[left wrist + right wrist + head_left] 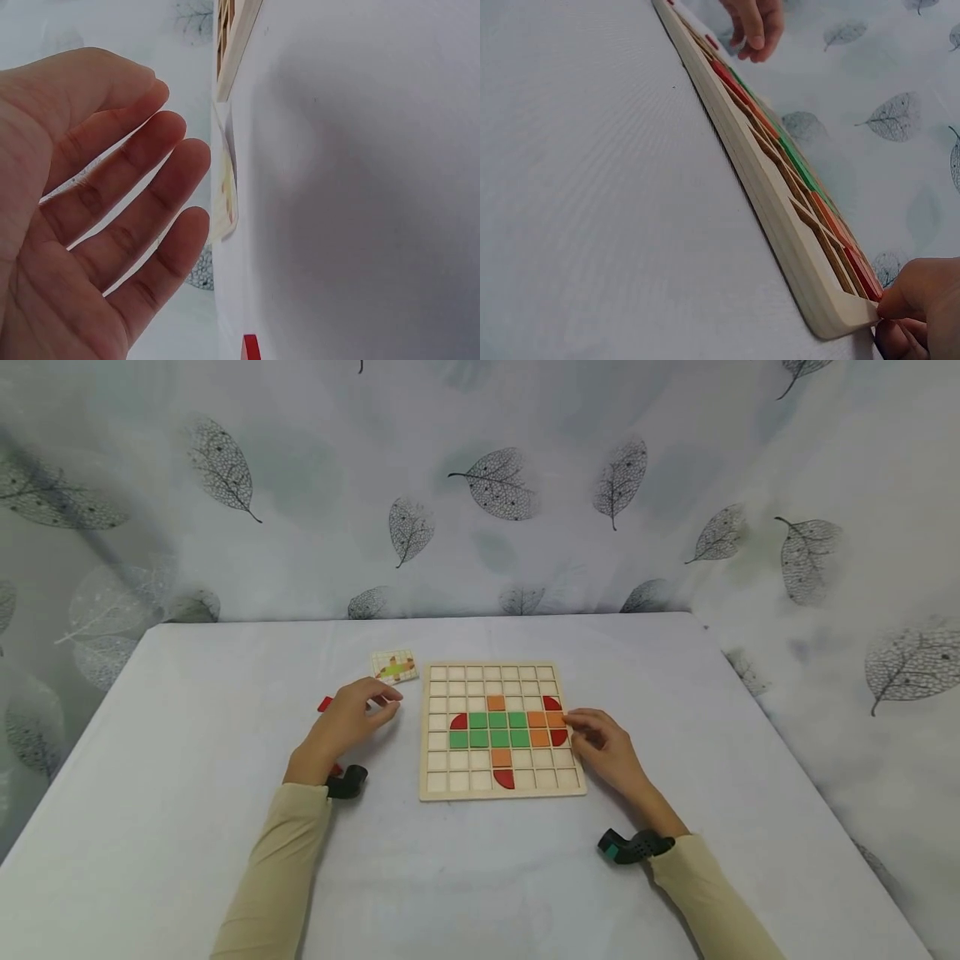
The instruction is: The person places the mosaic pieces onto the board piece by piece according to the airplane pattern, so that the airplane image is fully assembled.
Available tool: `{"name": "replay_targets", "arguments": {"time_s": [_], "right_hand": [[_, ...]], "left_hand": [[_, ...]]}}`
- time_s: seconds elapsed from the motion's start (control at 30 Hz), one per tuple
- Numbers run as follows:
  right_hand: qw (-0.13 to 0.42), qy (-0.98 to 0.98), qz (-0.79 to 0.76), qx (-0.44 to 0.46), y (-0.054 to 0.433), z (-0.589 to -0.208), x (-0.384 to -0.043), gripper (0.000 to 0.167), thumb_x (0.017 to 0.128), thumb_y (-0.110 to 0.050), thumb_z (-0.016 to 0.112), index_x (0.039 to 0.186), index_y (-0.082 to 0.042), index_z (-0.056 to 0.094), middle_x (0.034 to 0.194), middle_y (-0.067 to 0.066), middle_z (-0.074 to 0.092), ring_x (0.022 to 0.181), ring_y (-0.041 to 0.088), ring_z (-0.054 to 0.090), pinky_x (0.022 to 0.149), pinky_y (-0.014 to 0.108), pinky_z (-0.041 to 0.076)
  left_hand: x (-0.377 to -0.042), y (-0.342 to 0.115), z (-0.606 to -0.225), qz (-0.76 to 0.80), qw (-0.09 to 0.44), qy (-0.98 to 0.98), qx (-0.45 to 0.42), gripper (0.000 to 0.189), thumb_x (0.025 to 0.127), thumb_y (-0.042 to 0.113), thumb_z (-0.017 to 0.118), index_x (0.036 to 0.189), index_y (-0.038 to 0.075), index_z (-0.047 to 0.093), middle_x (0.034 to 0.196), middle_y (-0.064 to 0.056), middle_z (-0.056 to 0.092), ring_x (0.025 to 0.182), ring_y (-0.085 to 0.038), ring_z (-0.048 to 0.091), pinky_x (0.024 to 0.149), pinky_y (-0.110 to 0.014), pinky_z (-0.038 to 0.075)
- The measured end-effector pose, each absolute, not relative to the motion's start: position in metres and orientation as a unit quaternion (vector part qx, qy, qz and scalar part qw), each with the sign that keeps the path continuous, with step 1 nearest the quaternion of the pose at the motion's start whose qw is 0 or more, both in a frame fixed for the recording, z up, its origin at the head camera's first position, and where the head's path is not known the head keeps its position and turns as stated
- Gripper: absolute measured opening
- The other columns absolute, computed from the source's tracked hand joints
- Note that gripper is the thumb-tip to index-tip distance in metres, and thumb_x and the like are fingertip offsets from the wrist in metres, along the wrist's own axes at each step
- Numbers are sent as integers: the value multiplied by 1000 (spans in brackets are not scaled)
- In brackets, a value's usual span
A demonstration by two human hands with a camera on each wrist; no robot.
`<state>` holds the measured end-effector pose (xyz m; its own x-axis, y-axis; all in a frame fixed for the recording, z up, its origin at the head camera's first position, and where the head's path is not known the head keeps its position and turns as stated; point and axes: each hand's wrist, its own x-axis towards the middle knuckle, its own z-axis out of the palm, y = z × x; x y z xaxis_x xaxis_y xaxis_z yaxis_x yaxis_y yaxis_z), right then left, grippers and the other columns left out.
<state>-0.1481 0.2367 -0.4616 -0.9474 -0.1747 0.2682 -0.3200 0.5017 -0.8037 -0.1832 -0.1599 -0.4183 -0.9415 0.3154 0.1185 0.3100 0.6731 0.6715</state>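
Observation:
A square wooden grid board (465, 785) lies on the table, with green square tiles (498, 728), orange square tiles (501, 757) and red quarter-round tiles (504, 778) set in its cells. At its right edge is my right hand (611, 752); in the right wrist view the fingertips (904, 300) grip the rim beside a red tile. My left hand (345, 722) hovers left of the board, fingers loosely bent and nothing between them in the left wrist view. Partly covered by that hand, red pieces (325, 703) lie on the table.
A small pattern card (395, 667) with a printed grid figure lies beyond the left hand, near the board's far left corner. White cloth covers the table (480, 877). A leaf-print curtain (315, 510) hangs behind and at both sides.

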Motion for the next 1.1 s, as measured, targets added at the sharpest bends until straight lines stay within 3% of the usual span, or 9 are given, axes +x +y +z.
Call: {"name": "replay_targets", "arguments": {"time_s": [0.23, 0.87, 1.1], "right_hand": [[79, -863, 476, 147, 225, -436, -136, 31, 87, 15, 57, 118, 15, 61, 123, 30, 56, 102, 42, 57, 81, 15, 47], [64, -865, 478, 142, 223, -428, -132, 30, 88, 13, 57, 118, 15, 61, 123, 30, 57, 103, 41, 57, 81, 15, 46], [61, -871, 469, 131, 223, -427, -132, 29, 89, 12, 57, 118, 14, 62, 123, 28, 57, 103, 38, 57, 81, 16, 46]], "left_hand": [[-183, -169, -418, 352, 5, 924, 150, 21, 95, 15, 61, 111, 4, 68, 114, -12, 65, 102, -28, 59, 92, -47, 46], [-176, -209, -414, 320, 37, 945, 60, 31, 93, 15, 63, 121, 2, 64, 120, -19, 57, 108, -35, 52, 95, -51, 44], [-175, -216, -415, 293, 25, 955, 40, 34, 91, 14, 64, 121, -2, 62, 123, -25, 50, 109, -40, 49, 95, -53, 45]]}}
